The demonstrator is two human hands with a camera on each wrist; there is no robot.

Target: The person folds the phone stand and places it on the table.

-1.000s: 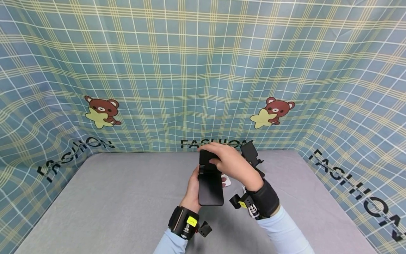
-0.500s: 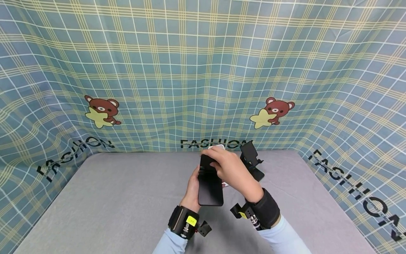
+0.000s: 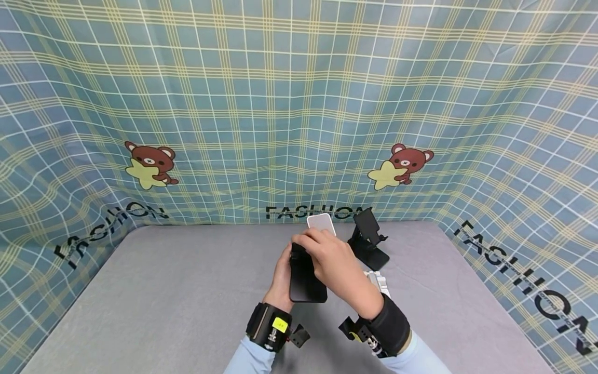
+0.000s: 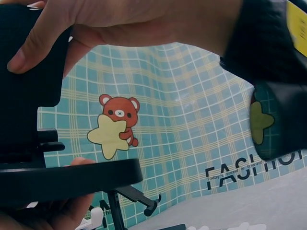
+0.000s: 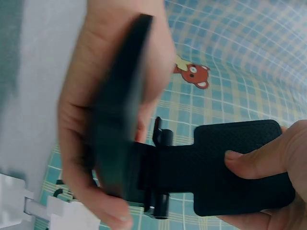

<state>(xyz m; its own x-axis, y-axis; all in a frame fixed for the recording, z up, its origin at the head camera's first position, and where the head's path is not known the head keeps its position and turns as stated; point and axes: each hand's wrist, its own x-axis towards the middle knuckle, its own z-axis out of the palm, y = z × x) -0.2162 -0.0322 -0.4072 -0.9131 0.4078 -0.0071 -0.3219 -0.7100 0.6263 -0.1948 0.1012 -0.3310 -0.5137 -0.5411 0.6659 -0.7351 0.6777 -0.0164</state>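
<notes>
A black folding phone stand [image 3: 307,283] is held in front of the body by both hands. My left hand [image 3: 280,283] grips its base [image 5: 117,115] along the side, fingers wrapped beneath. Over the far end, my right hand [image 3: 334,262] pinches the stand's upper plate [image 5: 244,163], thumb on its textured face. The left wrist view has this plate [image 4: 31,62] standing up from the base [image 4: 72,181], with a hinge [image 4: 50,140] between them. In the head view, my right hand hides most of the plate.
Behind the hands stands a white flat-topped stand [image 3: 321,223]. Another black phone stand [image 3: 368,239] is to its right, upright on the grey cloth [image 3: 187,291]. A white jointed stand [image 3: 377,280] lies partly hidden by my right forearm. Checked curtains [image 3: 280,104] enclose the table.
My right hand has come down and nearer with the upper plate, which shows less from above. The white stand behind has come into view. My left hand stays almost in place.
</notes>
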